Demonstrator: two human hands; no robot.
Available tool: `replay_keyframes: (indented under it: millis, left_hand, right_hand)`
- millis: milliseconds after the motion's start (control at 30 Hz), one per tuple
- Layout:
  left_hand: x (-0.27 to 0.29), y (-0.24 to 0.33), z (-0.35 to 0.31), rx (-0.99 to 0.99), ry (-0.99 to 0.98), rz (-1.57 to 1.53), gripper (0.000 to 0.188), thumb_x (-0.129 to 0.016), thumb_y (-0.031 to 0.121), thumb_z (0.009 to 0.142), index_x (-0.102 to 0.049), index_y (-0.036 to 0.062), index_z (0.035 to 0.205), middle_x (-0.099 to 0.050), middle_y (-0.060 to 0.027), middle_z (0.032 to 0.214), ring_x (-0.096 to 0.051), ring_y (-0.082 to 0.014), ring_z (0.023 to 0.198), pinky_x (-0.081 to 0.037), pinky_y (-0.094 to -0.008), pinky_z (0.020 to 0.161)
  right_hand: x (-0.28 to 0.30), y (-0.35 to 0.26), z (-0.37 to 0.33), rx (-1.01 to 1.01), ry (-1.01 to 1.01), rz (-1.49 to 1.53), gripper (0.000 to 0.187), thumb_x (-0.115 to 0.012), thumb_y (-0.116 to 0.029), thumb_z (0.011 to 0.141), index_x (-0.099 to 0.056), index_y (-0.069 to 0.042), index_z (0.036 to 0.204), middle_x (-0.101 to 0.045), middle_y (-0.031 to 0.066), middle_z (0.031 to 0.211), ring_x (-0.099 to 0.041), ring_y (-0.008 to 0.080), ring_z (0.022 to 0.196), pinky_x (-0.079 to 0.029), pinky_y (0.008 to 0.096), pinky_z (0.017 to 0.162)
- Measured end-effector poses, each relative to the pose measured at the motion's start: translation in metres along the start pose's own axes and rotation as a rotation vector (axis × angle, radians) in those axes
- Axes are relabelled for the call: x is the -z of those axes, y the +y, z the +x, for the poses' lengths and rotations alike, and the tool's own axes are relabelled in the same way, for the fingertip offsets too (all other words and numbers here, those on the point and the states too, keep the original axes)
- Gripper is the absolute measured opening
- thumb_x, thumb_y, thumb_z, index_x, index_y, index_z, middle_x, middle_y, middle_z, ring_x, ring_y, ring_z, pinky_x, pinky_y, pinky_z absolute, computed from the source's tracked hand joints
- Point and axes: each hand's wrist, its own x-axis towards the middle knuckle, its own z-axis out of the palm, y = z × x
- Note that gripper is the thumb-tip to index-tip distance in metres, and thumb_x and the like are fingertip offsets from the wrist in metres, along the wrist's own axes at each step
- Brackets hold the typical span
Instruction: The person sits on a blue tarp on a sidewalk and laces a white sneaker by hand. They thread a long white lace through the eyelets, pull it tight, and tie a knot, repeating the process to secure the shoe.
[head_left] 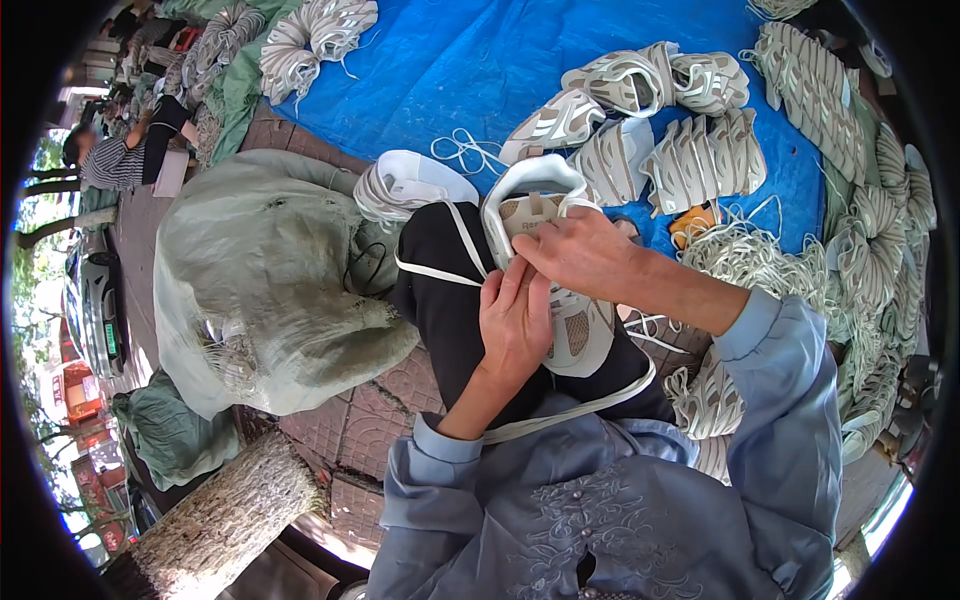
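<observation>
A white and beige sneaker upper (574,338) lies across my black-trousered lap, its padded collar facing away from me. My left hand (517,318) is closed at the shoe's left edge, its fingertips pinching where a flat white shoelace (432,270) runs in. That lace loops over my left knee. From the right, my right hand (575,250) reaches over the shoe, thumb and fingers closed on its upper beside the tongue (532,210). The fingertips of both hands nearly meet; exactly what lies between them is hidden. Another length of white lace (590,405) crosses my lap.
Several sneaker uppers (705,155) sit in bundles on a blue tarp (430,70). A white upper (425,178) lies by my left knee. Beside me are a large grey-green sack (270,290), a heap of white laces (760,262) and a stone bench (225,520). Another person (125,155) sits far left.
</observation>
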Motion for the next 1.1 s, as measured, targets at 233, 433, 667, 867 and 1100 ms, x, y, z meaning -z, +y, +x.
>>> replay_keyframes:
  millis: [233,433,667,867,1100]
  left_hand:
    - [0.002,0.007,0.002,-0.032,-0.017,0.073,0.036,-0.054,-0.001,0.063,-0.052,-0.0043,0.099,-0.057,-0.015,0.093,-0.051,-0.0277,0.096,-0.039,-0.0387,0.075]
    - [0.009,0.025,0.003,-0.026,-0.054,-0.016,0.031,-0.054,0.001,0.065,-0.052,-0.0067,0.095,-0.057,-0.0185,0.092,-0.052,-0.0292,0.092,-0.041,-0.0348,0.068]
    - [0.012,0.016,0.004,0.102,-0.104,-0.251,0.033,-0.054,0.0,0.061,-0.053,-0.0043,0.094,-0.058,-0.0149,0.089,-0.053,-0.0276,0.085,-0.042,-0.0346,0.07]
    - [0.018,0.024,0.01,-0.05,-0.12,-0.037,0.03,-0.053,-0.006,0.062,-0.054,-0.0022,0.092,-0.058,-0.0138,0.087,-0.053,-0.0288,0.085,-0.042,-0.0344,0.07]
    - [0.024,-0.004,0.023,0.191,-0.083,-0.377,0.024,-0.051,-0.011,0.067,-0.053,0.0013,0.088,-0.056,-0.0134,0.082,-0.056,-0.0312,0.068,-0.046,-0.0358,0.06]
  right_hand:
    - [-0.011,0.016,0.011,0.291,0.079,-0.07,0.013,-0.055,-0.016,0.066,-0.05,-0.005,0.07,-0.054,0.0044,0.056,-0.056,0.0162,0.05,-0.042,0.0285,0.049]
    - [0.007,0.012,0.006,0.335,-0.008,-0.202,0.013,-0.055,-0.018,0.065,-0.05,-0.005,0.065,-0.05,0.0021,0.052,-0.052,0.0134,0.047,-0.036,0.0262,0.047]
    - [0.018,0.007,0.005,0.355,-0.067,-0.293,0.015,-0.055,-0.019,0.063,-0.052,-0.004,0.063,-0.05,0.0018,0.051,-0.05,0.0129,0.046,-0.035,0.0276,0.047]
    - [0.022,0.024,-0.004,0.336,-0.095,-0.317,0.012,-0.055,-0.017,0.06,-0.053,-0.005,0.06,-0.048,0.0014,0.052,-0.051,0.0133,0.049,-0.035,0.0277,0.049]
    - [0.014,0.032,-0.007,0.221,0.118,-0.167,0.007,-0.055,-0.015,0.056,-0.051,-0.01,0.055,-0.047,0.0005,0.056,-0.048,0.013,0.049,-0.035,0.0276,0.05]
